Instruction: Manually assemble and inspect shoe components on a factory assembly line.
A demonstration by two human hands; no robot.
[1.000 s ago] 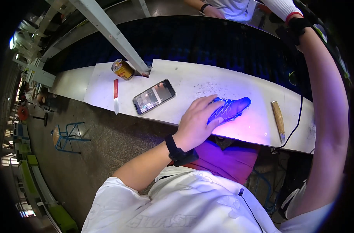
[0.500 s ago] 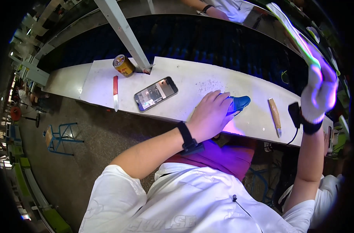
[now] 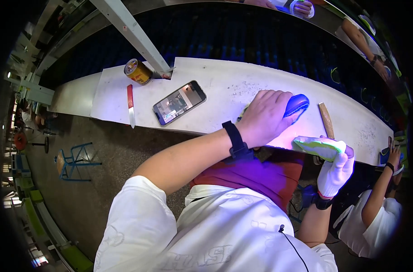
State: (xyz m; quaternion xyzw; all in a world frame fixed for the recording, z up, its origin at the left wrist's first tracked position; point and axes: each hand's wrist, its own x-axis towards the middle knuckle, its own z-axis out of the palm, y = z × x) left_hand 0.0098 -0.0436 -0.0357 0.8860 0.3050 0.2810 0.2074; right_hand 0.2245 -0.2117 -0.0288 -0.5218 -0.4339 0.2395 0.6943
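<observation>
My left hand (image 3: 266, 113) is wrapped over a blue shoe (image 3: 297, 104) above the white bench. Only the shoe's rounded toe shows past my fingers; the heel end is hidden under the palm. My right hand (image 3: 338, 168), in a white knitted glove, grips a pale sole with a greenish edge (image 3: 316, 146) at the bench's front edge. The sole points toward the shoe, with a small gap between them. Just beyond my right hand lies a wooden-handled tool (image 3: 325, 119), its lower end hidden behind the glove.
On the white bench (image 3: 206, 75) lie a phone (image 3: 179, 103) and a red-handled knife (image 3: 131, 105), with a gold can (image 3: 137, 72) by a metal post (image 3: 136, 38). A dark conveyor (image 3: 242, 38) runs behind. Co-workers' hands show at right (image 3: 393, 156) and across (image 3: 301, 8). A blue-framed stool (image 3: 77, 162) stands left.
My right hand has come down from high on the right, bringing the sole beside the shoe. My left hand has shifted right and up with the shoe, which is turned differently.
</observation>
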